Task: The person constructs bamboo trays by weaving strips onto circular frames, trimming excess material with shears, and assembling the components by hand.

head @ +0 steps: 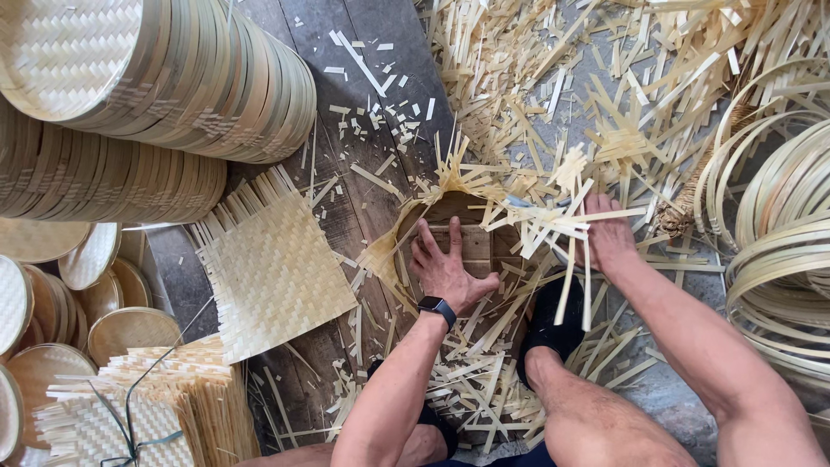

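the biggest thing here is the stack of finished round bamboo trays (pixel 164 78), lying on its side at the top left. take the half-formed woven tray (pixel 458 233) in the middle as the landmark. right of it sit coils of bamboo hoop strips (pixel 778 233); above and right of it, a litter of cut bamboo offcuts (pixel 553 78) covers the ground. left of it lies a flat square woven mat (pixel 272 264), and further down-left a tied bundle of such mats (pixel 156 406). the left hand (pixel 445 268), a black smartwatch (pixel 437 308) on its wrist, presses flat and spread-fingered into the tray's bottom, seemingly to keep the weave seated. the right hand (pixel 605 233) is at the tray's right rim among loose strip ends; whether it grips them, i cannot tell.
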